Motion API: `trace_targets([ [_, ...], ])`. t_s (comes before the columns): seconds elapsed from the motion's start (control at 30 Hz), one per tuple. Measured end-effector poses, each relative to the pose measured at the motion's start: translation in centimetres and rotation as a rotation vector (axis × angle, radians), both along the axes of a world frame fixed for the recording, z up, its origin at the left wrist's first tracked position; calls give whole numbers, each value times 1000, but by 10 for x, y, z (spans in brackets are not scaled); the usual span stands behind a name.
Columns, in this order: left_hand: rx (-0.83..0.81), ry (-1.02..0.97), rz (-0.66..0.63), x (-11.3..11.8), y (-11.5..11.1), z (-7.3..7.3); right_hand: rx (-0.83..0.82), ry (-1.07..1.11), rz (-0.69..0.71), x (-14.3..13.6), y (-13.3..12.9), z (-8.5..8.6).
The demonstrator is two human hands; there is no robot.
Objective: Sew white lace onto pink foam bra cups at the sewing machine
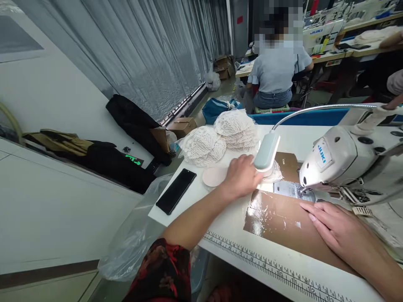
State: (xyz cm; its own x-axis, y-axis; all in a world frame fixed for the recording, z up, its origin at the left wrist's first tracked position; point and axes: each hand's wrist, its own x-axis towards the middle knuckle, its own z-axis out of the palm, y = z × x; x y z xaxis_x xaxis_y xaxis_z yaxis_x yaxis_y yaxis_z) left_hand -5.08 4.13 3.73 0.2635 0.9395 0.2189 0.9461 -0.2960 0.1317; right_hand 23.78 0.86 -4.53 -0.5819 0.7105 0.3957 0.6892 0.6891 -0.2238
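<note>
My left hand (242, 176) reaches across the white table, its fingertips partly hidden at the lamp head (267, 151). Beside those fingertips lies a white lace piece (276, 173); whether they grip it, I cannot tell. A pale pink rounded pad (213, 177) rests just left of my wrist. My right hand (335, 226) lies with fingers stretched out on a brown cardboard sheet (283, 218), in front of the sewing machine's needle area (304, 191). Two stacks of white lace pieces, a left stack (203, 144) and a right stack (235, 129), stand behind my left hand.
The white sewing machine (333, 157) takes up the right side, its flexible lamp neck (321, 108) arching over the table. A black phone (176, 191) lies at the left edge. A printed ruler (252, 256) runs along the front. Another person (273, 69) sits beyond.
</note>
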Motion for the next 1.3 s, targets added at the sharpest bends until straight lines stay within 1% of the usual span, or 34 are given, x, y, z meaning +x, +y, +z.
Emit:
trace_targets([
  [0.07,19,66,124,-26,-14,10,-52,-11,-22,1,0,-1],
  [0.1,32,123,192,-39,-22,11,-77,-21,-34,1,0,-1],
  [0.13,37,171,261,-52,-31,9,-80,-25,-45,1,-1,-1],
  [0.17,21,198,299,-64,-41,6,-76,-28,-51,0,-1,0],
  [0.2,-23,200,287,-72,-51,1,-70,-32,-58,-1,-2,2],
  [0.27,-90,119,166,-79,-72,-11,-66,-42,-71,-4,-3,6],
  [0.3,-114,50,71,-77,-82,-15,-69,-50,-81,-6,-3,9],
  [0.37,-185,-93,-139,-60,-97,-20,-89,-65,-93,-8,-3,13],
  [0.43,-251,-205,-321,-34,-103,-18,-114,-64,-94,-9,-3,17],
  [0.47,-278,-246,-394,-21,-102,-16,-125,-55,-93,-9,-3,18],
  [0.5,-294,-285,-441,-8,-98,-14,-133,-37,-90,-9,-4,19],
  [0.53,-298,-327,-452,4,-92,-11,-140,-11,-85,-9,-4,21],
  [0.57,-298,-367,-431,13,-84,-9,-145,20,-80,-8,-5,22],
  [0.63,-324,-432,-324,27,-65,-5,-146,84,-68,-7,-7,25],
  [0.7,-436,-437,-231,35,-49,-3,-135,136,-53,-7,-10,28],
  [0.73,-516,-408,-219,38,-43,-2,-126,155,-47,-7,-10,29],
  [0.8,-651,-319,-254,44,-35,-1,-101,197,-39,-7,-12,33],
  [0.83,-684,-291,-281,47,-33,0,-90,225,-33,-7,-13,35],
  [0.9,-676,-308,-315,53,-30,0,-78,295,5,-7,-15,39],
  [0.97,-650,-385,-307,58,-26,-3,-88,372,103,-8,-16,42],
  [1.03,-654,-439,-283,63,-21,-8,-111,397,198,-9,-17,41],
  [1.07,-666,-458,-266,65,-18,-10,-119,369,217,-10,-17,40],
  [1.13,-717,-542,-239,66,-13,-14,-133,261,204,-12,-17,37],
  [1.2,-838,-701,-247,65,-13,-13,-134,195,192,-12,-16,36],
  [1.27,-1023,-862,-291,62,-16,-6,-141,246,229,-12,-17,36],
  [1.3,-1102,-910,-314,61,-18,-3,-147,295,251,-12,-17,37],
])
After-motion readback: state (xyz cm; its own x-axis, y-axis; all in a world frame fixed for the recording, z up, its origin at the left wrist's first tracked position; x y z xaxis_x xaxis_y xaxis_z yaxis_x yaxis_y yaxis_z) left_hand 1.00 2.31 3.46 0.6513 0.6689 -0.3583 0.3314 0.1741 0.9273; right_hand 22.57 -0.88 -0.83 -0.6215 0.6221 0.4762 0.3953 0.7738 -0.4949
